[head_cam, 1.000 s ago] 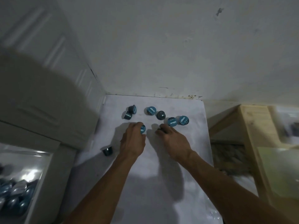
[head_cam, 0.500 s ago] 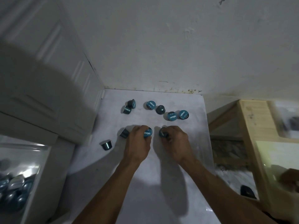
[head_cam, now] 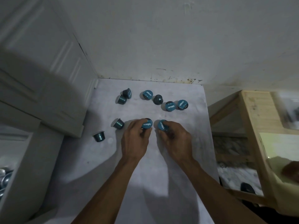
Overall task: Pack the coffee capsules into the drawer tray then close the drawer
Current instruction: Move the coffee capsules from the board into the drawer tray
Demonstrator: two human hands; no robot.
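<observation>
Several teal coffee capsules lie scattered on a white table (head_cam: 161, 175). My left hand (head_cam: 135, 141) grips one capsule (head_cam: 146, 124) with its blue lid facing up. My right hand (head_cam: 174, 139) grips another capsule (head_cam: 161, 125) right beside it. Two loose capsules (head_cam: 119, 124) (head_cam: 99, 136) lie to the left of my left hand. Several more sit farther back, among them a pair at the left (head_cam: 124, 96) and a pair at the right (head_cam: 176, 105). At the lower left edge the open drawer (head_cam: 5, 178) shows silvery-blue capsules inside.
A white cabinet (head_cam: 40, 88) borders the table on the left, above the drawer. The wall (head_cam: 161, 38) closes the back. A wooden frame (head_cam: 255, 126) stands to the right of the table.
Both hands have drawn back toward me from the far group, each now holding a capsule. One capsule has come to rest to the left of my left hand.
</observation>
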